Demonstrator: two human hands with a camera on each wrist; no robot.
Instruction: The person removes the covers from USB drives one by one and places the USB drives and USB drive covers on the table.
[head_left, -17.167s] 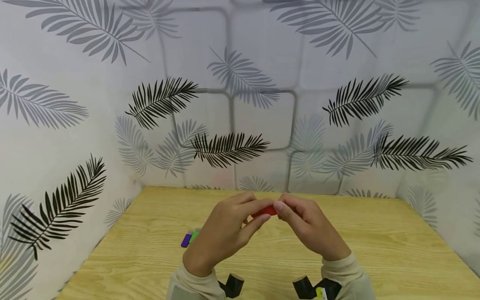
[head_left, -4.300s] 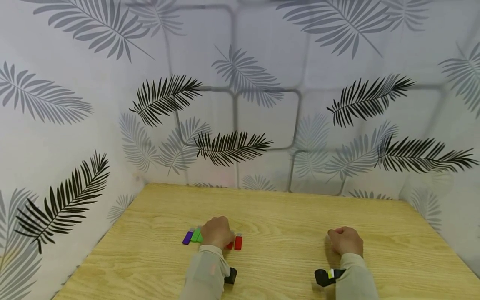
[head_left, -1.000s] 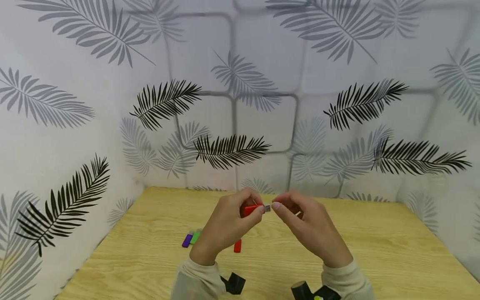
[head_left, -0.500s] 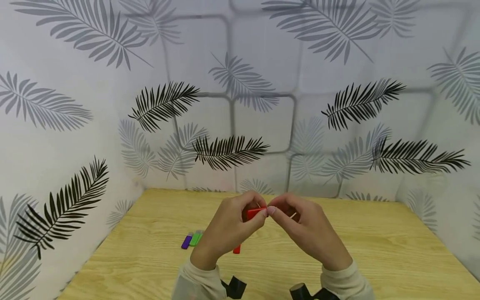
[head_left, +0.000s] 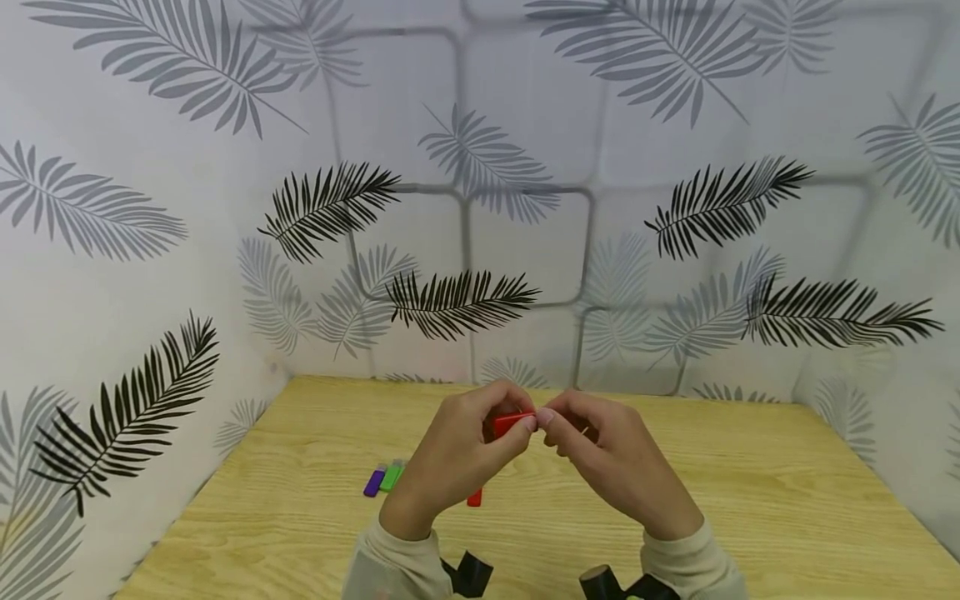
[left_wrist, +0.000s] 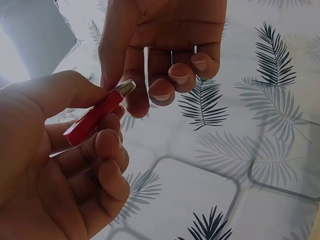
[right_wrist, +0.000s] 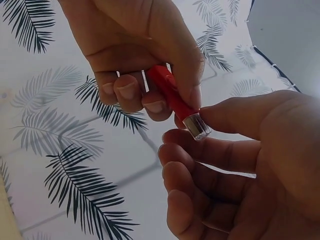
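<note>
1. A small red bar-shaped stick with a shiny metal end (right_wrist: 172, 91) is above the pale wood-grain desk (head_left: 787, 500); the left hand (head_left: 461, 454) pinches its red body;
2. the right hand (head_left: 615, 458) pinches near its metal end;
3. below, a purple stick (head_left: 373, 483) lies beside a green stick (head_left: 391, 478); another red stick (head_left: 475, 498) is partly hidden.

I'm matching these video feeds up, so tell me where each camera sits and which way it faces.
Head: worn on the head, facing forward and down at the table and leaf-patterned backdrop; left hand, right hand and sleeves show.
Left wrist: on the left wrist, looking along that hand's fingers at the red USB stick; both hands show.
Right wrist: on the right wrist, looking along that hand's fingers at the same stick; both hands show.
Shared: both wrist views catch the stick's metal end.
</note>
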